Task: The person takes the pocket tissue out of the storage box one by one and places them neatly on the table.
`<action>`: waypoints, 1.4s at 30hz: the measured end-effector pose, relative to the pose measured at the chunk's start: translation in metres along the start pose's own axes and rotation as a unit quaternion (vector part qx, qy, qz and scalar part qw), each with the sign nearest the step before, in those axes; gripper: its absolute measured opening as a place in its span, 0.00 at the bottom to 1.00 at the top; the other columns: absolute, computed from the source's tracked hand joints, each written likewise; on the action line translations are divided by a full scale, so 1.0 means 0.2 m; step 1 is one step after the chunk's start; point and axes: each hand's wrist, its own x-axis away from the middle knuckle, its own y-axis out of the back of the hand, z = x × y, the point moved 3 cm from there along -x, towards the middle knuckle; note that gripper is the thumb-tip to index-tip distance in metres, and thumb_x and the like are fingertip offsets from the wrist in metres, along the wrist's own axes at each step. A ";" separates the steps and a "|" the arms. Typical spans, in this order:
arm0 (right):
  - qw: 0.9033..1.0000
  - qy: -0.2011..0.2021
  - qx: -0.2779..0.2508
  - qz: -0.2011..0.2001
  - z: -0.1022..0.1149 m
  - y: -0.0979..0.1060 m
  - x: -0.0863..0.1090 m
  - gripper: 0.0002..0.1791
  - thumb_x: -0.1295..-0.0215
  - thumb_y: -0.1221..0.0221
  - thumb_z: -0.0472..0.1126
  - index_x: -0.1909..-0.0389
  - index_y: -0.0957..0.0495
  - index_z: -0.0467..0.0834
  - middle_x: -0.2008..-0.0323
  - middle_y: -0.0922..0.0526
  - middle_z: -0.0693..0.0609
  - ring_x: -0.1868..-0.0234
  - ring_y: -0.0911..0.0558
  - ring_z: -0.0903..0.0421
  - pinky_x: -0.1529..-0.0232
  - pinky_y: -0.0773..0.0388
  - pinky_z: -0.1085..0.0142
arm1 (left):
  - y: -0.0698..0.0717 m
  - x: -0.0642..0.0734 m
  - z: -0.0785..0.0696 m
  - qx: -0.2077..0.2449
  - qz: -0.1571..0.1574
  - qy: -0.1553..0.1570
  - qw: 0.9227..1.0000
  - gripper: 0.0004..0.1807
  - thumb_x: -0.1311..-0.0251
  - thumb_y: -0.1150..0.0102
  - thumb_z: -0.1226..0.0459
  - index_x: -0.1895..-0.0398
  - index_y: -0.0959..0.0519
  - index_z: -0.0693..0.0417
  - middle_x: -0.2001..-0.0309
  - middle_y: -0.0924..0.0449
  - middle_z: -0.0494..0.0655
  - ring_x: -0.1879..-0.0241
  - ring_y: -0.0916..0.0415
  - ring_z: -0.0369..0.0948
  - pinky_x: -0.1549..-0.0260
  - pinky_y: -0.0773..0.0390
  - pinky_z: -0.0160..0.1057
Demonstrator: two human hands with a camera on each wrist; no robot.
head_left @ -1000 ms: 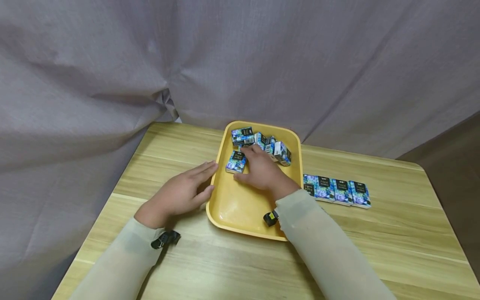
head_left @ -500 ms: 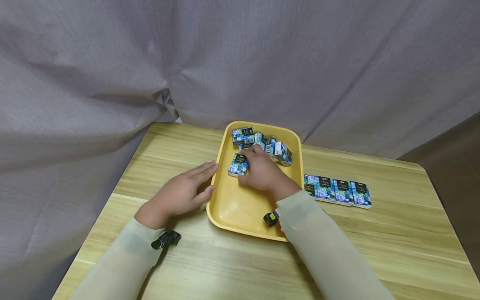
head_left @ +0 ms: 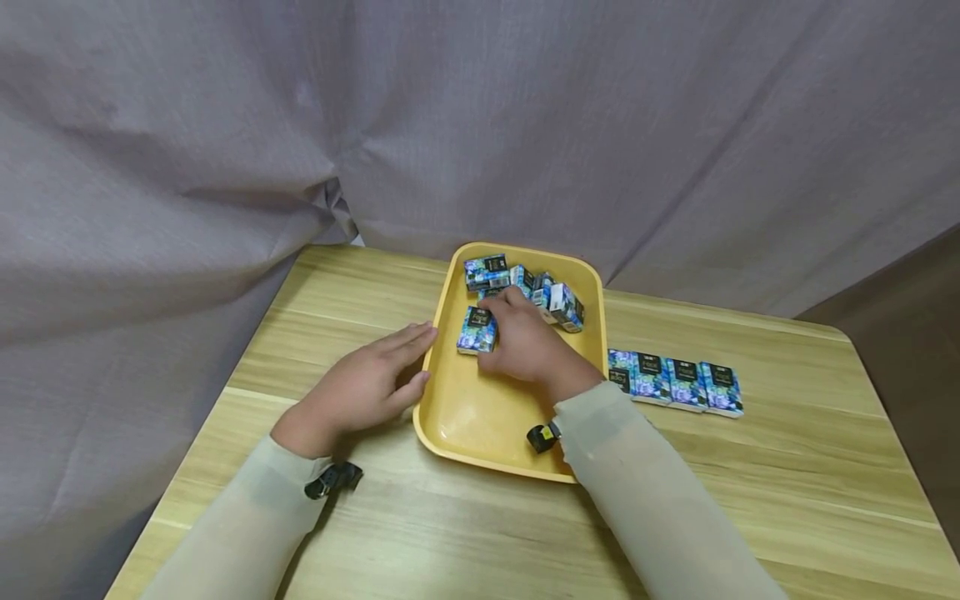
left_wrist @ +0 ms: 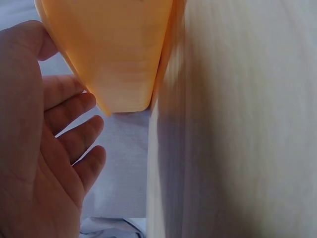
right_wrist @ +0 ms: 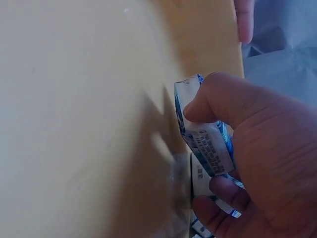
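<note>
My right hand (head_left: 523,337) reaches into a yellow tray (head_left: 480,454) and pinches a small blue floral tissue pack (head_left: 476,332) with a black label. In the right wrist view the thumb presses the near end of this tissue pack (right_wrist: 205,144), and its far side is hidden. My left hand (head_left: 367,383) rests with relaxed fingers at the tray's left rim; the left wrist view shows the fingertips (left_wrist: 89,101) right at the rim. Several more tissue packs (head_left: 567,307) lie jumbled at the tray's far end, partly hidden behind the right hand.
Right of the tray, several matching tissue packs (head_left: 686,385) lie side by side in a row on the wooden table (head_left: 787,467). The leftmost is partly covered by the tray rim. A grey curtain (head_left: 480,125) hangs along the table's back edge.
The right fingers have closed on the tissue pack, which has shifted slightly to the right and is now turned a little straighter. The left hand has stayed at the rim.
</note>
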 end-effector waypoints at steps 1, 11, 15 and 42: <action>1.000 0.002 0.000 0.000 0.00 0.00 0.00 0.50 0.41 0.24 0.49 0.17 0.29 0.43 0.30 0.30 0.44 0.39 0.22 0.46 0.37 0.15 0.51 | 0.00 0.00 0.00 -0.003 0.000 -0.001 1.000 0.37 0.14 0.49 0.46 0.11 0.35 0.50 0.12 0.35 0.48 0.13 0.35 0.51 0.14 0.33 0.54; 1.000 0.005 -0.005 0.002 0.00 0.05 0.00 0.51 0.39 0.23 0.47 0.16 0.31 0.42 0.27 0.31 0.43 0.51 0.18 0.49 0.40 0.14 0.52 | -0.01 -0.02 -0.01 -0.018 0.003 0.000 1.000 0.36 0.15 0.48 0.46 0.11 0.34 0.51 0.13 0.33 0.49 0.11 0.39 0.50 0.11 0.39 0.56; 1.000 0.005 -0.015 -0.003 0.01 0.08 0.01 0.50 0.39 0.24 0.46 0.15 0.31 0.43 0.26 0.32 0.42 0.58 0.19 0.51 0.45 0.14 0.54 | -0.01 -0.02 -0.01 -0.018 -0.001 -0.004 1.000 0.36 0.15 0.47 0.47 0.11 0.34 0.51 0.13 0.33 0.49 0.12 0.38 0.50 0.11 0.38 0.57; 0.998 -0.015 -0.054 0.005 -0.03 0.31 0.23 0.49 0.37 0.24 0.44 0.15 0.32 0.47 0.20 0.38 0.40 0.39 0.18 0.40 0.48 0.19 0.52 | -0.02 -0.02 0.02 -0.030 0.005 -0.003 1.000 0.37 0.14 0.50 0.45 0.10 0.35 0.50 0.12 0.35 0.47 0.11 0.40 0.48 0.10 0.40 0.54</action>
